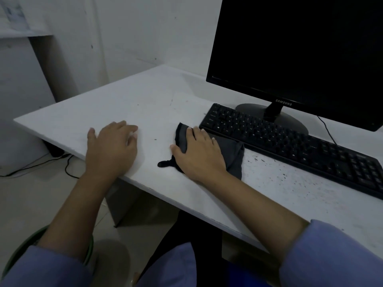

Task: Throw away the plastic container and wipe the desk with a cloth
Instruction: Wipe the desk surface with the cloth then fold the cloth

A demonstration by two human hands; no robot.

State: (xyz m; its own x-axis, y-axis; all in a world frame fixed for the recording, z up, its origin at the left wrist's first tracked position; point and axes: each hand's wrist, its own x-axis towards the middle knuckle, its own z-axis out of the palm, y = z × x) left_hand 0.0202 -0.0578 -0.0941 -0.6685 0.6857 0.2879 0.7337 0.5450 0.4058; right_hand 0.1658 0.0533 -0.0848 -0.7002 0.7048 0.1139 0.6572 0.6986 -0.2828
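A dark grey cloth (233, 155) lies flat on the white desk (145, 98), just in front of the keyboard's left end. My right hand (196, 151) presses down on the cloth with fingers spread over it. My left hand (113, 145) rests palm down on the bare desk near the front edge, a little left of the cloth, holding nothing. No plastic container shows on the desk. Dark specks dot the desk surface to the right of the cloth.
A black keyboard (300, 146) runs diagonally at the right, with a black monitor (300, 54) on its stand behind it. A green-rimmed bin (89, 248) sits on the floor under my left arm. Cables (41, 164) trail on the floor at the left.
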